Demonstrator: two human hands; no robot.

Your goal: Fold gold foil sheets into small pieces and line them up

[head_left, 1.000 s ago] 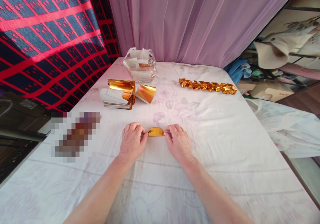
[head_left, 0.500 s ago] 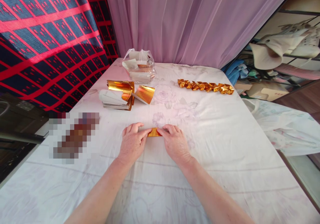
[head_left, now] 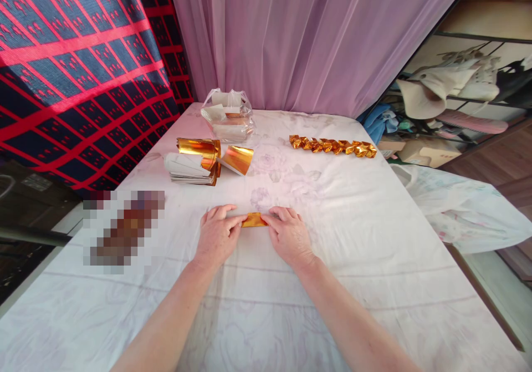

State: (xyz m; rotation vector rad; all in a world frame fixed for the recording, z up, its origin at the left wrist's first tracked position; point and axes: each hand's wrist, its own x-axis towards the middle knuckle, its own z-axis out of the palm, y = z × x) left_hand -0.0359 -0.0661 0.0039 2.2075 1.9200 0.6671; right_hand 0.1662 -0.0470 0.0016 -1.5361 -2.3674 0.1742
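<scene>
A narrow folded strip of gold foil paper (head_left: 254,220) lies on the tablecloth in front of me. My left hand (head_left: 218,233) grips its left end, with the thumb and index finger at the strip. At the other end, my right hand (head_left: 290,234) pinches it in the same way. The fingertips hide both ends of the strip. Beyond my hands is a stack of gold-and-white foil paper sheets (head_left: 193,164), with one loose curled sheet (head_left: 238,159) leaning at its right side. A row of folded gold foil pieces (head_left: 332,145) sits at the back right.
A clear plastic bag (head_left: 228,118) with more paper stands at the back by the purple curtain (head_left: 282,39). A blurred-out object (head_left: 128,228) is at the left on the table. To the right are a shelf with a cap (head_left: 426,97) and a white plastic bag (head_left: 469,211).
The thumbs have spread slightly outward, so a bit more of the gold strip shows between them. The whole view has shifted slightly as my head moved.
</scene>
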